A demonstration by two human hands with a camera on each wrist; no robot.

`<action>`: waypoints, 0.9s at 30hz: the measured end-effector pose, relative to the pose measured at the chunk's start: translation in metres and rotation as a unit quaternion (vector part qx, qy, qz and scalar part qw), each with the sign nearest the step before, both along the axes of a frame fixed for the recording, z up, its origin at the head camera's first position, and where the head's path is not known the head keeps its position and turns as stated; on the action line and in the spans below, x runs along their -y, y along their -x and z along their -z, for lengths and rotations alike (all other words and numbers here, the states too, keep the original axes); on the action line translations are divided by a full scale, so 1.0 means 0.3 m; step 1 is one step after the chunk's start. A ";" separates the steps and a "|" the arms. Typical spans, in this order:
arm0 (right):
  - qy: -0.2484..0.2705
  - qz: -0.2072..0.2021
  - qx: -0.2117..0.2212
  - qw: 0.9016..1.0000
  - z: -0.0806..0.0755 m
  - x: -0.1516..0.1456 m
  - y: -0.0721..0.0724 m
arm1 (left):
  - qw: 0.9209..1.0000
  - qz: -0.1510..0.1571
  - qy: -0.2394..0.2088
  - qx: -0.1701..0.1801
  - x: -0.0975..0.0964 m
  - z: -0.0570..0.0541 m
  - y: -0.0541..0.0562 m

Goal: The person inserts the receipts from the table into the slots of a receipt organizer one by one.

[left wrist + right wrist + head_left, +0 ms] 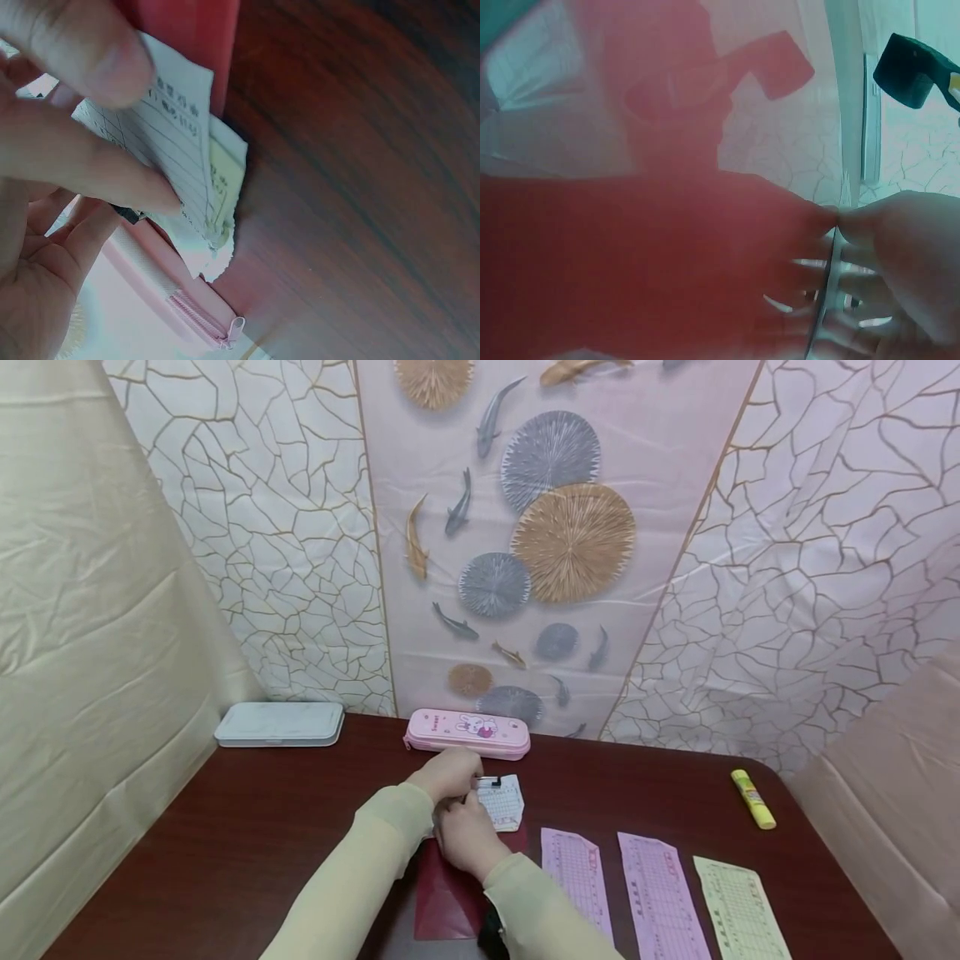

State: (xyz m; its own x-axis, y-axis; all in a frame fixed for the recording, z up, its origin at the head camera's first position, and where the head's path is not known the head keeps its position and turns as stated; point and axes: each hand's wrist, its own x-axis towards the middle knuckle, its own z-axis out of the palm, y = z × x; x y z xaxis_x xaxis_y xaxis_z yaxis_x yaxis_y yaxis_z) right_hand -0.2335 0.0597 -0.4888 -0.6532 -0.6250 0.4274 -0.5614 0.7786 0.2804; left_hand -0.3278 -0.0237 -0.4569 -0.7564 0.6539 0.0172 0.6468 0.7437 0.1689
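Note:
A white receipt (504, 806) with printed rows lies at the top of a red folder (450, 902). Over it shows a silver clip with a black end (496, 782). My left hand (452, 772) is at the receipt's far left side. In the left wrist view it pinches a small stack of receipts (176, 124), a yellowish one showing under the white. My right hand (467, 833) is just nearer to me, fingers curled and thumb over the stack. In the right wrist view, my right fingers (870, 255) come close over the glossy red folder (630, 255), which mirrors them.
A pink pencil case (468, 734) stands right behind the hands. Two purple receipts (577, 872) and a light green one (741, 906) lie on the right. Beyond is a yellow glue stick (753, 799). A pale blue case (280, 724) sits back left on the dark table (225, 852).

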 end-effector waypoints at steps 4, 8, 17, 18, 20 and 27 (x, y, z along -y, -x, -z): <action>-0.008 0.025 -0.047 0.999 0.018 0.021 -0.001 | 1.000 0.007 0.002 -0.009 0.001 0.005 0.004; -0.031 0.063 -0.090 0.993 0.021 0.049 -0.005 | 1.000 0.008 0.000 -0.010 0.003 0.008 0.006; -0.031 0.090 -0.062 0.994 -0.001 0.071 -0.035 | 1.000 0.009 0.000 -0.019 0.000 0.004 0.000; -0.030 0.085 -0.041 0.995 -0.005 0.071 -0.038 | 1.000 0.006 0.001 -0.017 0.000 0.003 -0.001; -0.037 0.082 0.011 0.996 -0.017 0.072 -0.048 | 1.000 -0.002 0.002 -0.010 -0.001 -0.001 -0.004; -0.076 0.096 0.144 0.982 -0.039 0.077 -0.062 | 1.000 -0.012 0.002 -0.008 -0.006 0.011 -0.008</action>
